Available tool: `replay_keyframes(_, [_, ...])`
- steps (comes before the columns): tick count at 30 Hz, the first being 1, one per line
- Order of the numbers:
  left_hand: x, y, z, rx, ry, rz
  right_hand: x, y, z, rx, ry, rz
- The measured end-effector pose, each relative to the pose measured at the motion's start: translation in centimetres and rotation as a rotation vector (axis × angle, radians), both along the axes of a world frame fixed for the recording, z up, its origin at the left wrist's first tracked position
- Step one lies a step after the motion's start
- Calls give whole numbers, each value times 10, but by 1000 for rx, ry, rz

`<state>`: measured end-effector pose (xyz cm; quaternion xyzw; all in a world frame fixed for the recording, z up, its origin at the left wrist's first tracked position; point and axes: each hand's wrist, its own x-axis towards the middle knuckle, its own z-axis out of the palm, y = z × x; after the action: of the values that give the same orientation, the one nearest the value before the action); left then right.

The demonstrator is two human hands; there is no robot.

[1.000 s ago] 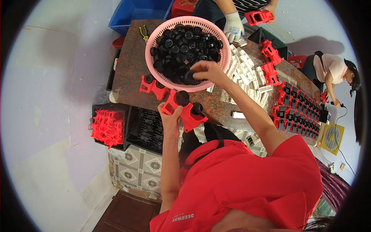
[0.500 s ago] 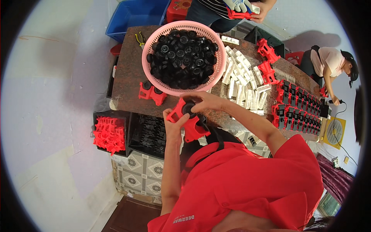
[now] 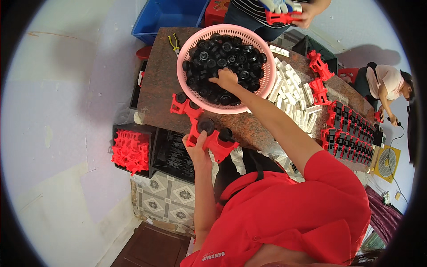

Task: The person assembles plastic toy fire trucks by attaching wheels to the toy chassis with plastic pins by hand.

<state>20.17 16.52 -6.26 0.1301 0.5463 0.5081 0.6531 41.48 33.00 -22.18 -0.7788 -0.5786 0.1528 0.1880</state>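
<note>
My left hand (image 3: pixel 199 150) grips a red plastic toy vehicle body (image 3: pixel 218 148) just off the table's near edge, its thumb against a black wheel (image 3: pixel 205 126). A second black wheel shows on the body's right part. My right hand (image 3: pixel 227 80) reaches into a pink perforated basket (image 3: pixel 181 66) heaped with loose black wheels (image 3: pixel 213 58). Its thumb is spread from the fingers, whose tips are partly hidden among the wheels. Right behind the held body, another red body (image 3: pixel 180 105) with black wheels lies on the table.
White plastic parts (image 3: pixel 289 89) lie piled right of the basket. Beyond them stand rows of red-and-black assemblies (image 3: pixel 349 129). Yellow-handled pliers (image 3: pixel 175 44) lie at far left. Crates of red parts (image 3: pixel 130 151) and black parts (image 3: pixel 174 153) sit below the table. Two other people work nearby.
My right hand has left the red body and moved away into the basket of wheels. My left hand still holds the body. The view has shifted slightly.
</note>
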Motion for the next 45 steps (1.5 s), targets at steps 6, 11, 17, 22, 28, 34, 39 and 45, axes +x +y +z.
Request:
replay_keyframes(6, [-22,19,-11,21,99,135,1,-29,43,-20,495,5])
replay_keyframes(11, [-18,33,-10,-1,121,137,-7,-113,153,-118,1092,210])
replay_keyframes(17, [-2,36,0,-13,60,45,-18,-144,154,377,754,550])
replay_keyframes(22, [-15,38,-14,-16,-121,-6,-8,-148,161,618,324,924])
replay_keyframes(28, [-21,37,-9,-6,-81,-38,-4,-150,159,189,849,859])
replay_keyframes(34, [-16,27,0,-11,-13,-17,-24,-159,150,-329,1443,345])
replay_keyframes(39, [-16,18,6,-53,79,13,-31,-160,155,-353,1280,300])
replay_keyframes(45, [-18,19,10,-39,106,66,-27,-158,162,-244,1355,163])
